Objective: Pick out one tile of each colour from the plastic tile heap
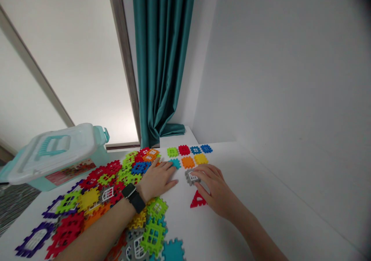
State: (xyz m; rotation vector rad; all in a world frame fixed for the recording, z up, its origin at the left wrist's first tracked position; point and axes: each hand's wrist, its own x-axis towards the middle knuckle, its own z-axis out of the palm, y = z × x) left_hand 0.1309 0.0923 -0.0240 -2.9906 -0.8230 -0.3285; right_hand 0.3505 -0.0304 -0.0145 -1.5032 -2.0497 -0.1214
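Note:
My left hand [159, 178], with a black watch on the wrist, reaches over the right side of a pile of plastic building tiles. Its fingers are spread, and their tips come close to a teal tile [175, 163]. My right hand [214, 189] has its thumb and fingers on a grey tile with a white window grid [191, 177], gripping its right side at the table. Below that tile lies a red triangular piece [198, 200], partly covered by the right hand. An orange tile [188, 162] and a yellow tile [201, 159] lie just beyond it.
Green [172, 152], red [184, 150] and blue tiles [206, 148] form a back row on the white table [246, 214]. Left stands a lidded teal storage box [72, 156]. A green curtain [162, 60] hangs behind; a wall [275, 99] borders the right.

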